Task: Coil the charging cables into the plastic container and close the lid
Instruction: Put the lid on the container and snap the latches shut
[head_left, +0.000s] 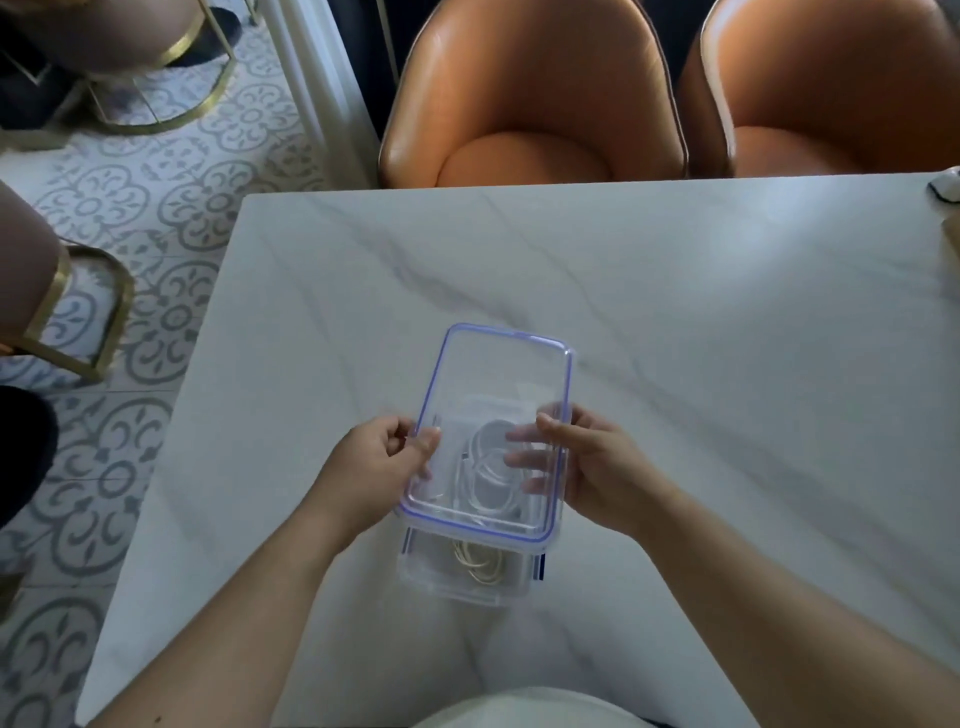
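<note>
While both hands grip the lid (498, 384) — left hand (371, 467), right hand (587, 467) — it hovers tilted over the container (467, 584). Coiled cables (480, 564) lie inside, on the bench (675, 322).

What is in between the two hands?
In the head view, the clear lid with its blue seal lies between the left hand and the right hand, both holding it above the container. Coiled white cables show through it.
</note>
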